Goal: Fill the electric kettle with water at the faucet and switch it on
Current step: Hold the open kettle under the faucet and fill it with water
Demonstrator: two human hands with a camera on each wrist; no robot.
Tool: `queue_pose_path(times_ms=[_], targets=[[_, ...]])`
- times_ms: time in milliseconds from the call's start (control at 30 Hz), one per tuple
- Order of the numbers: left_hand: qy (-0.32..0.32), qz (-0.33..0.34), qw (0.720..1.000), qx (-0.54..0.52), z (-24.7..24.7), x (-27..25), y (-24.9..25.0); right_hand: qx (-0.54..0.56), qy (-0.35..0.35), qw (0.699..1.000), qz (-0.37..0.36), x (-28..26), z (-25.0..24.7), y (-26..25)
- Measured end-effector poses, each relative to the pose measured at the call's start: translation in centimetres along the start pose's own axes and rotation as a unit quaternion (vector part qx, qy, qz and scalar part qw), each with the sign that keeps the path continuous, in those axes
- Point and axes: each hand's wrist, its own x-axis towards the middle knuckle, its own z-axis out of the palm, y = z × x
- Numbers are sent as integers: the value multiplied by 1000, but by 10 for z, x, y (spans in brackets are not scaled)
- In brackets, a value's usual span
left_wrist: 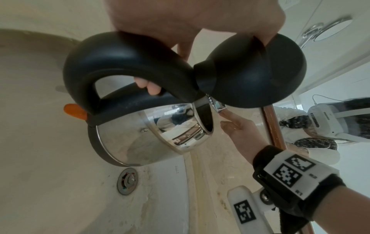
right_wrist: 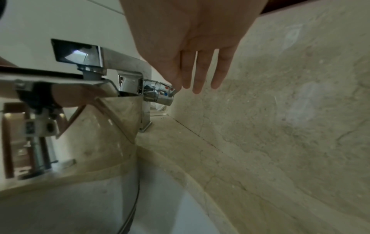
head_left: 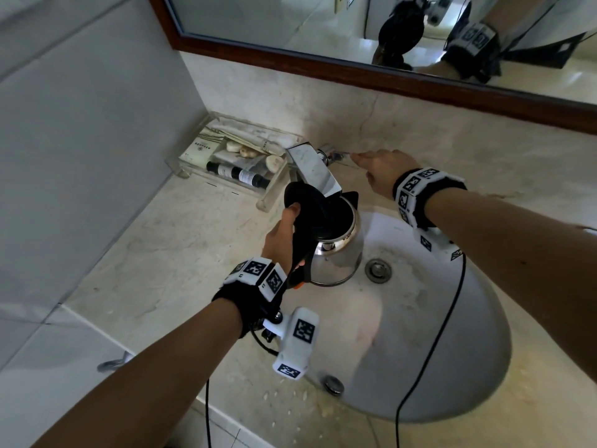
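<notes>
Hands: our left hand (head_left: 279, 236) grips the electric kettle (head_left: 336, 250) handle; our right hand (head_left: 384, 171), fingers straight, reaches the faucet lever (right_wrist: 168, 93).
Kettle: lid open, mouth under the faucet (head_left: 315, 169), above the sink (head_left: 452, 367).

Left hand (left_wrist: 192, 20) gripping kettle (left_wrist: 140, 134) handle, lid (left_wrist: 254, 71) open, over sink (left_wrist: 40, 142)
</notes>
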Motion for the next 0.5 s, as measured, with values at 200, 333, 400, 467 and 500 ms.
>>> queue_pose_path(times_ms=[200,333,400,467,500], targets=[[17,-12,1000,-7,2,1,0,14,8,1000,-6,3,-4,1],[41,2,999,-8,5,-3,2,17,6,1000,-1,2,-6,0],[13,31,999,21,4,-5,2,20,6,1000,1,2,-6,0],[-11,58,998,28,3,-8,2,22,7,1000,2,3,-6,0],[-12,65,997,28,2,-8,4,23,6,1000,2,3,-7,-1]])
